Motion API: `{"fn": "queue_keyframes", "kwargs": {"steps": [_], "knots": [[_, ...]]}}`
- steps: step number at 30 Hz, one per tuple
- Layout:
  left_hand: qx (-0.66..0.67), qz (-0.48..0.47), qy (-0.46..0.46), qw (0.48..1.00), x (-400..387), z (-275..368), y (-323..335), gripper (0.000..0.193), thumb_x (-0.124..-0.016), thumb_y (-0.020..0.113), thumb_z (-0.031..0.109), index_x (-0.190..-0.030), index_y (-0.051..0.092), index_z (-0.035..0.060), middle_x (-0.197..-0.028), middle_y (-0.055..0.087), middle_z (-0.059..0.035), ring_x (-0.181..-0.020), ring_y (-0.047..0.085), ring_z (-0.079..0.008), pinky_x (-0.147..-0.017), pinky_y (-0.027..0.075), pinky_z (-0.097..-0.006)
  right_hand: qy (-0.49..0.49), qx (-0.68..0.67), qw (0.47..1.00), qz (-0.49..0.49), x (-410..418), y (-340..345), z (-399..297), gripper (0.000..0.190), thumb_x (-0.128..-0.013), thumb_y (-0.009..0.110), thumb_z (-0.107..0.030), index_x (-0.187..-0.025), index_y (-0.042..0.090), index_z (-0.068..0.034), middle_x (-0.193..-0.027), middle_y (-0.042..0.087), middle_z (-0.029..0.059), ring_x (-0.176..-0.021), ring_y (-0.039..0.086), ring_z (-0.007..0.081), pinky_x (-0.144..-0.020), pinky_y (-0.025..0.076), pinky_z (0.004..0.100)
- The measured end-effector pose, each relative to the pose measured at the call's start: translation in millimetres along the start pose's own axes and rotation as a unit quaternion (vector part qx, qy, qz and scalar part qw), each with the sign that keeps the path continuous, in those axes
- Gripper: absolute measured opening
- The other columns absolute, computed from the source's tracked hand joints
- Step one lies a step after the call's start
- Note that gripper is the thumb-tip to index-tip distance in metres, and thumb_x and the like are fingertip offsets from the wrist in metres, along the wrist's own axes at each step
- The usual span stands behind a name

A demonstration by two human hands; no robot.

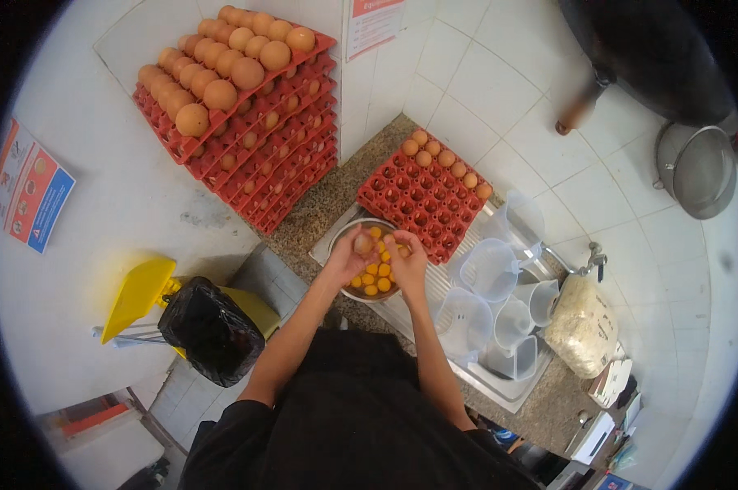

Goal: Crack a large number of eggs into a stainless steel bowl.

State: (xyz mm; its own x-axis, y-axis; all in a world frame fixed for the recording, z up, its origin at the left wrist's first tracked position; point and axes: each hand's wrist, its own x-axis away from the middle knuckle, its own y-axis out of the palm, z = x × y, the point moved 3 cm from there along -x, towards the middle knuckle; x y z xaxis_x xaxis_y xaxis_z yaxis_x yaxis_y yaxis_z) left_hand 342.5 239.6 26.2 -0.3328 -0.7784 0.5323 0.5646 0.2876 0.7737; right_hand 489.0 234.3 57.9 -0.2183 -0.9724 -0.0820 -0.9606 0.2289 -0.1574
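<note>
A round metal bowl [370, 300] holding many raw egg yolks [384, 284] stands on the edge of the steel drainboard. Over the bowl's left side, my left hand [348, 256] holds an eggshell piece [363, 244], its hollow side apparently upward. My right hand [408, 260] is over the right side with its fingers around a brown eggshell [404, 250], partly hidden by them. Touching or just behind the bowl is a red egg tray [427, 196], with brown eggs [447, 158] along its far edges and bare cups elsewhere.
Tall stacked red trays full of eggs [240, 104] rise at the back left. Clear plastic jugs [488, 269] crowd the sink at right, beside a tap [594, 257] and a filled bag [582, 327]. A yellow bin with a black liner [213, 331] stands open at left.
</note>
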Motion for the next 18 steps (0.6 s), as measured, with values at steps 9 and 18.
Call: {"fn": "queue_keyframes", "kwargs": {"steps": [9,18], "knots": [[0.003,0.294,0.349,0.890,162.9,73.5,-246.7,0.023,-0.089,0.061,0.034,-0.097,0.059,0.0122,-0.089,0.060,-0.0012,-0.079,0.058,-0.0171,-0.069,0.046,-0.0307,-0.080,0.243,0.966,0.030,-158.1,-21.4,-13.4,0.030,-0.076,0.073,-0.018,-0.100,0.061,-0.006,-0.084,0.064,0.0130,-0.075,0.063,0.0264,-0.066,0.050,0.0372],[-0.253,0.597,0.271,0.712,257.9,44.2,-329.3,0.052,-0.090,0.058,0.043,-0.116,0.055,-0.0015,-0.088,0.060,-0.0034,-0.073,0.056,-0.0114,-0.062,0.046,-0.0268,-0.126,0.501,0.855,-0.043,-217.8,-7.2,5.1,0.061,-0.075,0.073,-0.024,-0.125,0.042,-0.011,-0.101,0.059,0.0221,-0.089,0.061,0.0414,-0.073,0.052,0.0475]]}}
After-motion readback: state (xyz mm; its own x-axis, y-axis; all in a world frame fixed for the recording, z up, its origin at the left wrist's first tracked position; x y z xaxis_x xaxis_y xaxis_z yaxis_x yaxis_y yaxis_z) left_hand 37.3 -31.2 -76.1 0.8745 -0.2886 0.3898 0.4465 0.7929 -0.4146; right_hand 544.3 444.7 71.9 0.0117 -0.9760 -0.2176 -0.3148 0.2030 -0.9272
